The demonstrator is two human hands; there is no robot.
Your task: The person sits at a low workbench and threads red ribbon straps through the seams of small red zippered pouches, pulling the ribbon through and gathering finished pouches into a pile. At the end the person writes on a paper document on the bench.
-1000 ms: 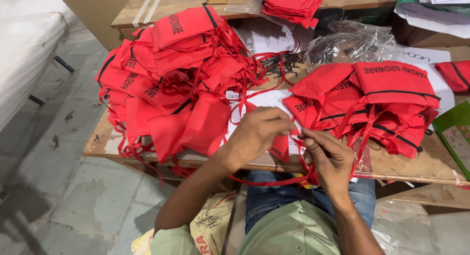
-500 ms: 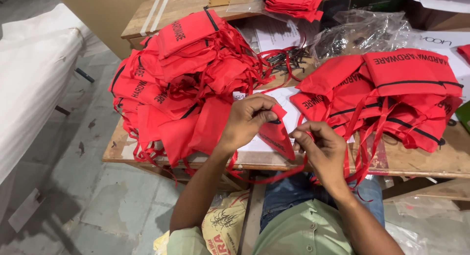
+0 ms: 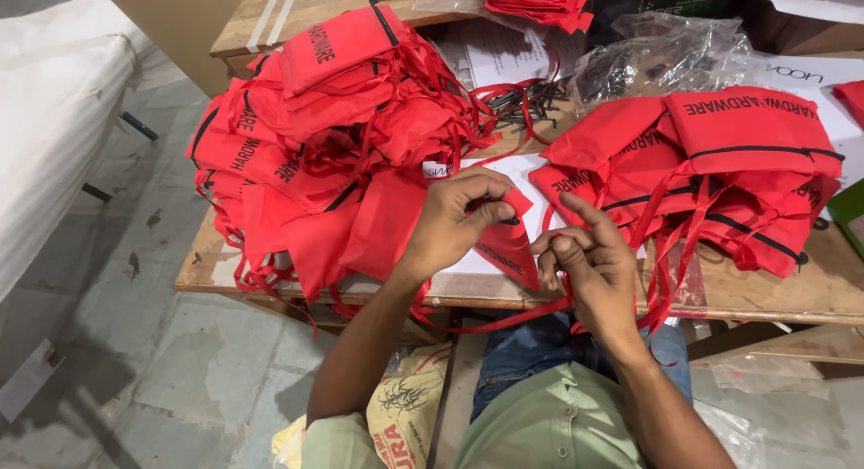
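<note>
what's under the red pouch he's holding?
Under the red pouch pinched by the left hand lies a white sheet on the wooden table. The pouch and both hands, right hand included, cover most of the sheet; anything beneath is hidden.

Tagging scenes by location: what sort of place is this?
Likely a small packing or bag-making workshop: heaps of red fabric drawstring bags on a worn wooden worktable, clear plastic packing bags, bare concrete floor.

Crumpled clear plastic bag (image 3: 661,59), white papers (image 3: 504,55), grey stone floor (image 3: 135,343)
</note>
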